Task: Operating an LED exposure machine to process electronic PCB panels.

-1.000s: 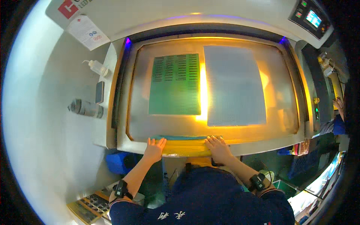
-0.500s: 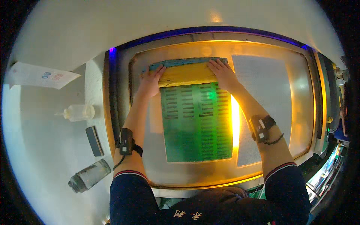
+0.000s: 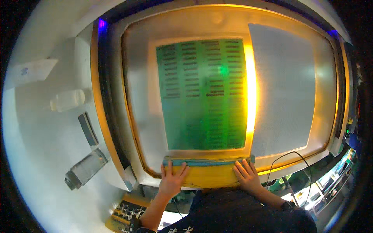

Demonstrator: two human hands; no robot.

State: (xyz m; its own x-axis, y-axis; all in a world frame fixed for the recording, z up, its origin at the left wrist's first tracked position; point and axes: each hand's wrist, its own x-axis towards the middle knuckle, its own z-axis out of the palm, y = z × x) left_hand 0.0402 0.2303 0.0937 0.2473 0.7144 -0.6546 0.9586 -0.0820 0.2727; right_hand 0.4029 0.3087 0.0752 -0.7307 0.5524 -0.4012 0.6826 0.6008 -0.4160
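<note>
From where I stand, this looks like the near end of a wiping or pressing stroke: the yellow bar with the teal edge [image 3: 211, 176] lies across the near side of the amber-lit frame [image 3: 136, 97], just below the green panel with rows of dark marks [image 3: 204, 120]. The bar is clear of that panel, which shows uncovered along its whole length, beside a bright strip of light [image 3: 251, 116] and the pale grey panel [image 3: 283, 97] to its right. My guess is that another stroke would call for even pressure at both ends and the bar held square to the panel; if one end lags, the pass could go crooked.

As for the pose, the left hand [image 3: 172, 181] is on the bar's left part and the right hand [image 3: 248, 178] near its right end, well apart. On both, the fingers are fanned and point away from the body, tips reaching the teal edge. Whether the thumbs grip underneath or the palms only press, I can't tell. Both forearms angle outward, the left one running down and left, the right one down and right.
</note>
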